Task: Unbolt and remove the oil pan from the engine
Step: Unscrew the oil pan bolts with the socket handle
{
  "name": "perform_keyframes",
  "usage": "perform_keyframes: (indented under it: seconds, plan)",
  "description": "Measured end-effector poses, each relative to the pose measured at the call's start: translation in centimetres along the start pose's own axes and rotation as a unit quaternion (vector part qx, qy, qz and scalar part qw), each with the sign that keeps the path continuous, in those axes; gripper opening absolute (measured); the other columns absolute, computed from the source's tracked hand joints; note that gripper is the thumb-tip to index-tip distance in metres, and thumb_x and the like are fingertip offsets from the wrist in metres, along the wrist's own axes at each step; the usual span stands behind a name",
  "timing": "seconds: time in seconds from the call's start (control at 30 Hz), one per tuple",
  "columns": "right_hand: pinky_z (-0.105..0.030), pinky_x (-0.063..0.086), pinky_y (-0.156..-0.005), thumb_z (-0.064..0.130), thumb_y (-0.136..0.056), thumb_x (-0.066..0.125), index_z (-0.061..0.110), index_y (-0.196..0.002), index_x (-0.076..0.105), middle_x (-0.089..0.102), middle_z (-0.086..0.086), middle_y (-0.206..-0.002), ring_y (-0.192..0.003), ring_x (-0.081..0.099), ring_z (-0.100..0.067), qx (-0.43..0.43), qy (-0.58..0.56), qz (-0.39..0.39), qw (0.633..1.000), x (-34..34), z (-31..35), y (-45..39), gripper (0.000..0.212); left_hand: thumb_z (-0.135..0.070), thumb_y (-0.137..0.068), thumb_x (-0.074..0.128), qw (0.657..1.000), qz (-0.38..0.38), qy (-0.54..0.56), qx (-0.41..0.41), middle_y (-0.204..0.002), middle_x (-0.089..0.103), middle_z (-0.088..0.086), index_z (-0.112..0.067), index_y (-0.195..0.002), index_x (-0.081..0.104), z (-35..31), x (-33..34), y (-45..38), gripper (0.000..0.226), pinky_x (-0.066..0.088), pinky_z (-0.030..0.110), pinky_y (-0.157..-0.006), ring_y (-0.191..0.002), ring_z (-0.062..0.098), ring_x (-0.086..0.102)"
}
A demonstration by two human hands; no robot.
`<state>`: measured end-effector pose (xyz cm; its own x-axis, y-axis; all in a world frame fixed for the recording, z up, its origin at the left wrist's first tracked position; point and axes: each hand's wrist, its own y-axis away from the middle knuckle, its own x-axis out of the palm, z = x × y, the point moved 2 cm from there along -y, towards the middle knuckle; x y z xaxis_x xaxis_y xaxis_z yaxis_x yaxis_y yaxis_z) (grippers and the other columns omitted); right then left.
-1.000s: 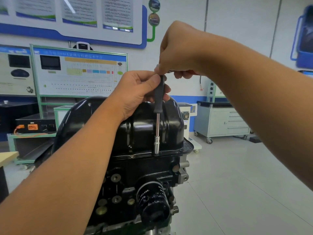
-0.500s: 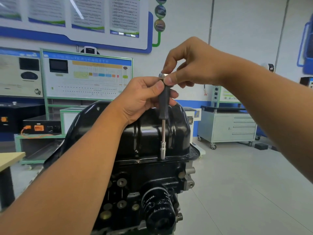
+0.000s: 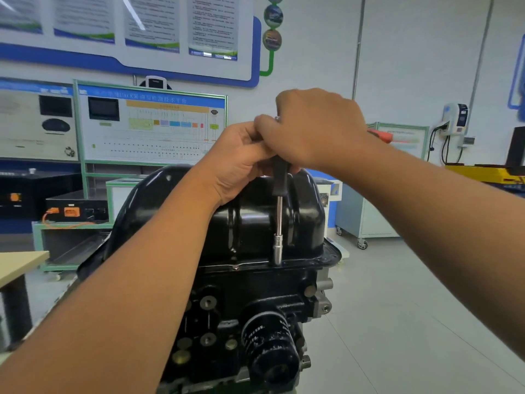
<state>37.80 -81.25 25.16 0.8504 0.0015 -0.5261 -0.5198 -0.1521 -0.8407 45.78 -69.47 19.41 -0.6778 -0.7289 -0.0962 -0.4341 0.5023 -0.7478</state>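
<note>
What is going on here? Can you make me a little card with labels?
tool: socket driver, upright, socket end on the oil pan's rim
left hand: grips the black handle
right hand: holds the driver's top
oil pan: black, on top of the engine
oil filter: black, on the engine's front

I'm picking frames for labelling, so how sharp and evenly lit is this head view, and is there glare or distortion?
Head view: the socket driver and black oil pan are fairly sharp; the right hand and wall posters are slightly blurred. Glare streaks cross the posters and highlights sit on the pan. Wide-angle bending enlarges the forearms at the edges.
</note>
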Motion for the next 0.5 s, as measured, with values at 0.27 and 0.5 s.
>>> perform_keyframes:
  seconds: [0.27, 0.5]
  plan:
    - [-0.034, 0.028, -0.059, 0.046, -0.090, 0.048, 0.021, -0.074, 0.048, 0.057, 0.000, -0.073, -0.077, 0.052, -0.030, -0.080, -0.090, -0.045, 0.992, 1.1, -1.8, -0.7, 0.030, 0.000, -0.094, 0.058, 1.000, -0.003, -0.006, 0.006, -0.082, 0.075, 0.014, -0.001, -0.106, 0.069, -0.1, 0.5, -0.1, 0.016, 0.060, 0.037, -0.069, -0.077, 0.030, 0.075]
    - [-0.035, 0.026, -0.060, 0.021, -0.082, 0.048, 0.023, -0.058, 0.031, 0.032, 0.011, -0.052, -0.059, 0.032, -0.016, -0.039, -0.386, -0.017, 0.922, 1.7, -1.6, -0.4, 0.029, -0.007, -0.095, 0.065, 0.999, 0.022, -0.030, 0.013, -0.087, 0.078, 0.009, -0.007, -0.100, 0.069, 0.1, 0.3, 0.1, 0.007, 0.059, 0.030, -0.068, -0.082, 0.027, 0.078]
